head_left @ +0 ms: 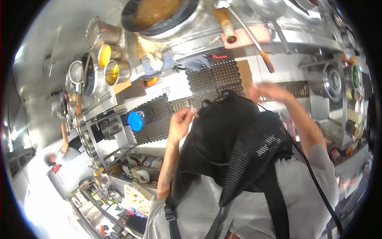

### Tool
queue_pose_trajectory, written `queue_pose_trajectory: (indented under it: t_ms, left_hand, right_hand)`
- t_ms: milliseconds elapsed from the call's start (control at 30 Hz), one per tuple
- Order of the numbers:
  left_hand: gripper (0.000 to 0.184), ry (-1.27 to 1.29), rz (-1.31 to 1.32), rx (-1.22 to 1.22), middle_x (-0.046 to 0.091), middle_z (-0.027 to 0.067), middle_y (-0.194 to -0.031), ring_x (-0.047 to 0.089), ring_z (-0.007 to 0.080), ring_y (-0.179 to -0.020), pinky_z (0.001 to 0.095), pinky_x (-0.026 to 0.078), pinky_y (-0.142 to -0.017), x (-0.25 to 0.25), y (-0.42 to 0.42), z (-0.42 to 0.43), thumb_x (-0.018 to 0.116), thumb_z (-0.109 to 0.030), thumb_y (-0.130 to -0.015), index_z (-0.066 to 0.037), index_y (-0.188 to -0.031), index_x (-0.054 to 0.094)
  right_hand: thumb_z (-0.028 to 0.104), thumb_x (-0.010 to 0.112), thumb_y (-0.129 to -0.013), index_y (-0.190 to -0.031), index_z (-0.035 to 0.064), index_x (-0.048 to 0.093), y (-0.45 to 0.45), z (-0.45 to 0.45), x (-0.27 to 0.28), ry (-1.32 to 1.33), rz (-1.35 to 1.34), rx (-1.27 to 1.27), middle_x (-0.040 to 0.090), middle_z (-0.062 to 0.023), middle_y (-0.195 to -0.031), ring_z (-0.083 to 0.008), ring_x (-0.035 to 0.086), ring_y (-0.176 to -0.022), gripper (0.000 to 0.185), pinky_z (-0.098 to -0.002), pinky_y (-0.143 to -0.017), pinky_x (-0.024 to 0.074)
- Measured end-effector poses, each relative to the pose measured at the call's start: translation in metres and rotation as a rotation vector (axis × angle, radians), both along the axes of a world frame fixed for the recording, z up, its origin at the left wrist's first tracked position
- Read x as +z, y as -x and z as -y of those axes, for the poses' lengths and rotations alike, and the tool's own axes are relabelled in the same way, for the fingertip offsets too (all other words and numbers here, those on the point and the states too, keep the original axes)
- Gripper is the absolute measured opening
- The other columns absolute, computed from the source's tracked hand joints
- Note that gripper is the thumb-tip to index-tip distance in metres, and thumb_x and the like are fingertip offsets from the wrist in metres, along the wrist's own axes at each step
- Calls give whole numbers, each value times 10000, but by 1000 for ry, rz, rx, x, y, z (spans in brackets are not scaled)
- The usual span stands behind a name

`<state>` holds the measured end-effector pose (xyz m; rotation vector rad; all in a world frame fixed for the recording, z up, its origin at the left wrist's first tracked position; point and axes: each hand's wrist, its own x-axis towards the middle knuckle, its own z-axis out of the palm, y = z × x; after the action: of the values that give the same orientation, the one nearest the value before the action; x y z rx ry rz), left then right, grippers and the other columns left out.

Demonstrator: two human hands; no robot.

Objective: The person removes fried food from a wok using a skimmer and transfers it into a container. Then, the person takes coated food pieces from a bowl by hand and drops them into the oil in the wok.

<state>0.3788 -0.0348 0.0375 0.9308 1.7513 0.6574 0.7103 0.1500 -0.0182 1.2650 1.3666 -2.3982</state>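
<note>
My left hand (182, 123) is raised beside the left edge of the black apron (211, 135), its fingers curled and pinched together; whatever they hold, if anything, is too small to name. Past the apron's upper right edge is my right hand (272, 92), smeared by motion, so its fingers and any contents are unclear. A black mesh cloth (254, 147) hangs over the apron's right part. Black straps cross the grey shirt, and a black cable (314, 175) runs down its right side.
A large wok (131, 20) holds brown liquid on the stove ahead. Metal pots (118, 73) stand at left. A wooden-handled ladle (264, 59) overhangs the stove edge. Perforated mats (153, 119) cover the floor near a blue round item (135, 120). Another person (73, 145) is far left.
</note>
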Motion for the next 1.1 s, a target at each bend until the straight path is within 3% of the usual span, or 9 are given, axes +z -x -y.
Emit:
queue_pose_trajectory:
  t_ms: [67, 133, 200, 333, 433, 667, 733, 833, 1100]
  left_hand:
    - [273, -155, 153, -133, 526, -14, -616, 463, 66, -581, 244, 359, -521, 59, -18, -13, 570, -218, -930, -8, -771, 639]
    - [208, -403, 207, -465, 580, 52, -670, 566, 152, -633, 280, 428, -575, 108, -32, -31, 573, -164, -915, -12, -790, 639]
    - [196, -353, 306, -717, 620, 116, -745, 628, 259, -709, 322, 475, -641, 128, -41, -47, 562, -164, -915, -2, -828, 630]
    - [301, -302, 305, -777, 636, 197, -947, 631, 348, -880, 385, 485, -770, 116, -70, -59, 491, -246, -960, 20, -1059, 590]
    - [449, -298, 485, -685, 617, 248, -1058, 602, 381, -1012, 407, 467, -843, 106, -86, -61, 377, -257, -995, 32, -1338, 410]
    - [528, -285, 484, -712, 441, 241, -1348, 501, 354, -1169, 408, 432, -914, 121, -94, -72, 458, -312, -947, 10, -1363, 419]
    - [537, -641, 491, -749, 328, 232, -1436, 429, 357, -1227, 417, 392, -964, 120, -99, -75, 487, -328, -918, -8, -1349, 461]
    - [446, -567, 551, -817, 351, 241, -1420, 438, 374, -1222, 442, 357, -1007, 124, -104, -76, 544, -311, -897, -25, -1237, 580]
    - [409, -591, 501, -781, 388, 236, -1404, 450, 377, -1231, 455, 364, -1006, 125, -105, -79, 590, -298, -869, -23, -1169, 624]
  right_hand:
    - [580, 393, -933, -1014, -11, 610, -5, 35, 37, 267, -238, -62, 649, -99, -938, -163, 613, -915, 635, -298, -835, 485]
    - [574, 360, -941, -1043, -43, 589, -4, 55, 59, 373, -120, -93, 645, -118, -971, -176, 617, -920, 666, -309, -850, 482]
    - [547, 353, -951, -1054, -69, 581, -5, 65, 54, 591, -346, -197, 644, -125, -994, -187, 616, -936, 665, -304, -867, 474]
    - [537, 342, -956, -1095, -72, 575, 1, 77, 82, 672, -409, -277, 639, -155, -1035, -213, 612, -991, 667, -315, -914, 457]
    - [558, 340, -945, -1159, -73, 554, -5, 90, 84, 560, -292, -450, 622, -175, -1104, -244, 604, -1030, 699, -339, -953, 440]
    - [552, 348, -940, -1216, -83, 519, -9, 89, 126, 686, -350, -660, 574, -210, -1209, -267, 602, -1071, 712, -358, -959, 459]
    - [546, 354, -941, -1200, -80, 533, -15, 89, 126, 738, -231, -799, 590, -212, -1186, -268, 618, -1044, 701, -356, -927, 488]
    - [571, 375, -924, -1124, -73, 585, -24, 86, 116, 745, -223, -686, 658, -197, -1034, -281, 669, -897, 706, -353, -787, 554]
    - [574, 385, -917, -1137, -81, 572, -23, 80, 114, 722, -222, -670, 648, -208, -1052, -275, 671, -892, 716, -341, -779, 557]
